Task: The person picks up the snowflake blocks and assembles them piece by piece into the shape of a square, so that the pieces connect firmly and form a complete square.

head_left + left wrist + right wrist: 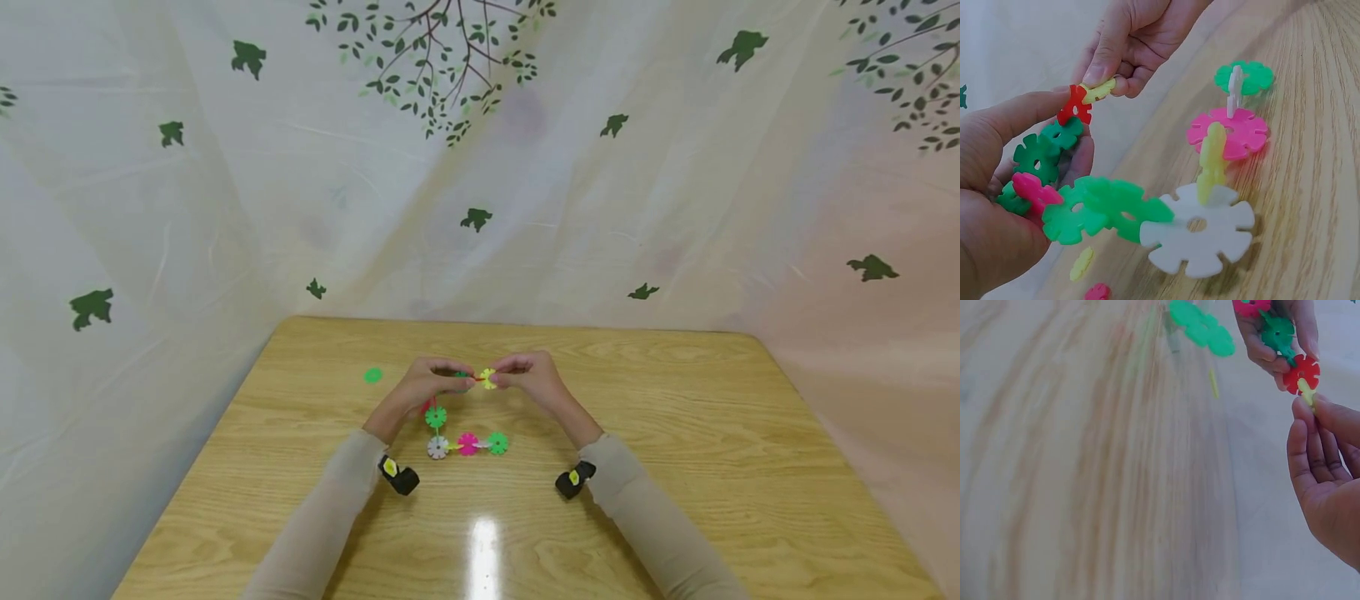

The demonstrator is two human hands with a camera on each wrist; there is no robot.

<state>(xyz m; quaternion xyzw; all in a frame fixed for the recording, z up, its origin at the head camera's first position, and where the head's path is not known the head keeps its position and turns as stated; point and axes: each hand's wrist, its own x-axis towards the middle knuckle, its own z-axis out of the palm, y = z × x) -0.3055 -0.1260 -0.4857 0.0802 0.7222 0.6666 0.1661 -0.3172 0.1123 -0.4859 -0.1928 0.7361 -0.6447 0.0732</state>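
Observation:
My left hand (429, 383) holds one end of a chain of notched plastic discs. Dark green discs (1036, 156) and a small pink disc (1036, 192) lie within its palm and fingers, and the index fingertip touches a red disc (1076, 107). Between the thumb and fingers of my right hand (534, 379) is a yellow disc (1099, 91), meeting the red one edge to edge. From the left hand the chain runs down through bright green discs (436, 417) to a white disc (438, 448), then a pink disc (468, 444) and a green disc (498, 443) at the other end.
A loose green disc (373, 376) lies on the wooden table (675, 467), left of the hands. In the left wrist view, a yellow piece (1082, 263) and a pink piece (1097, 292) show below the chain. A patterned curtain (555, 250) hangs behind the table.

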